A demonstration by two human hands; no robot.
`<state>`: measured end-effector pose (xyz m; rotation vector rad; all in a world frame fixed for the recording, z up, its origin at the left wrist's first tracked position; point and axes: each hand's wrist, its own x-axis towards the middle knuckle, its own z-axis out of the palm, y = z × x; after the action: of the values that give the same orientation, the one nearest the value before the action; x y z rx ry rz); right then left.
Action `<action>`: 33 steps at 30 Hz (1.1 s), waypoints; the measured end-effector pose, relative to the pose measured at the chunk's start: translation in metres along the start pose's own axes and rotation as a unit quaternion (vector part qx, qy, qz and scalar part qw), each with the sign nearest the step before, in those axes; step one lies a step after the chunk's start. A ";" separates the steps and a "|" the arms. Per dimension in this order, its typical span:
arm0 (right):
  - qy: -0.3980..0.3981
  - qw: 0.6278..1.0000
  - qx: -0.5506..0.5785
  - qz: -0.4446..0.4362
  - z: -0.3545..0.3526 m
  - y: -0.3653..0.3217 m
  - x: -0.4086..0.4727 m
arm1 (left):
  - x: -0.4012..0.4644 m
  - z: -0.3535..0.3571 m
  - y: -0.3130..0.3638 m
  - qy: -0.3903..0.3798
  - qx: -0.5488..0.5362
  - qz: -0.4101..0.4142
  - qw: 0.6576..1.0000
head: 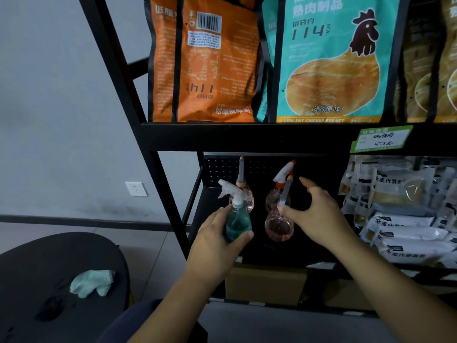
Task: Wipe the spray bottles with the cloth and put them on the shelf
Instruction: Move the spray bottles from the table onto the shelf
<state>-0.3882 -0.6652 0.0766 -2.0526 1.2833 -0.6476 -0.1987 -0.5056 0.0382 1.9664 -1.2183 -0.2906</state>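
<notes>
Bottles first: my left hand [217,240] is wrapped around the teal spray bottle [238,220], thumb across the front of the body, fingers curled behind, holding it upright at the front left of the lower shelf [269,254]. I can't tell if its base is actually down on the shelf or just above it. My right hand [319,214] is spread wide with straight-ish fingers, holding nothing, fingertips right at the neck of the nearest pink bottle [279,225]; touching or just shy, hard to say. Two more pink bottles stand behind, one with a tall grey nozzle [243,194] and one with a white and orange trigger head [280,191], all close together. These look like thin clear plastic, round bulb bodies for the pink ones, a tapered cone for the teal, smooth and glossy, so I'd guess light, a bit squashy and slippery if damp. I'd take them around the body where it's widest or just under the collar, not by the trigger or the skinny nozzle, since those look like they'd tip the bottle or snap. Packed this tight, nudging one probably knocks its neighbour. The cloth [92,282], a fluffy pale green crumpled thing, sits well apart on the dark round seat [74,253] to my left. Stacked white packets [408,233] fill the right of the shelf.
</notes>
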 end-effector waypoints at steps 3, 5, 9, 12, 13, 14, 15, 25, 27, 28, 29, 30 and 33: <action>0.006 1.000 0.007 0.014 -0.004 -0.006 0.021 | 0.002 -0.002 0.001 0.001 0.000 -0.004 1.000; 0.004 1.000 0.019 0.024 -0.001 -0.009 0.033 | 0.003 -0.003 0.001 0.001 -0.004 -0.006 1.000; 0.000 0.998 0.043 0.053 0.015 -0.007 0.047 | 0.003 -0.002 -0.001 0.001 0.002 -0.012 1.000; 0.010 0.995 0.061 0.076 0.026 -0.001 0.052 | 0.002 -0.002 -0.001 0.004 0.007 -0.011 1.000; 0.016 0.994 0.066 0.082 0.028 -0.001 0.050 | 0.002 -0.002 -0.001 0.004 0.007 -0.011 1.000; 0.023 0.994 0.067 0.084 0.031 0.002 0.049 | 0.001 -0.002 -0.001 0.004 0.007 -0.010 1.000; 0.030 0.993 0.071 0.085 0.033 0.003 0.047 | 0.001 -0.002 -0.002 0.003 0.007 -0.010 1.000; 0.036 0.987 0.118 0.105 0.025 -0.001 0.050 | -0.002 -0.002 -0.008 -0.001 0.014 -0.029 0.999; 0.046 0.987 0.118 0.094 0.022 -0.003 0.066 | -0.003 -0.002 -0.009 -0.003 0.016 -0.033 0.999; 0.049 0.988 0.111 0.092 0.022 -0.003 0.075 | -0.003 -0.003 -0.010 -0.006 0.016 -0.035 0.999; 0.052 0.989 0.102 0.094 0.022 -0.004 0.083 | -0.003 -0.003 -0.010 -0.008 0.017 -0.037 0.999; 0.049 0.989 0.095 0.101 0.025 -0.004 0.091 | -0.003 -0.004 -0.012 -0.009 0.018 -0.039 0.999; 0.044 0.988 0.106 0.103 0.034 -0.005 0.115 | -0.001 -0.006 -0.015 -0.009 0.027 -0.046 0.999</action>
<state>-0.3156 -0.7597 0.0657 -1.7109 1.3900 -0.7513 -0.1859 -0.4982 0.0309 2.0754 -1.1595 -0.3257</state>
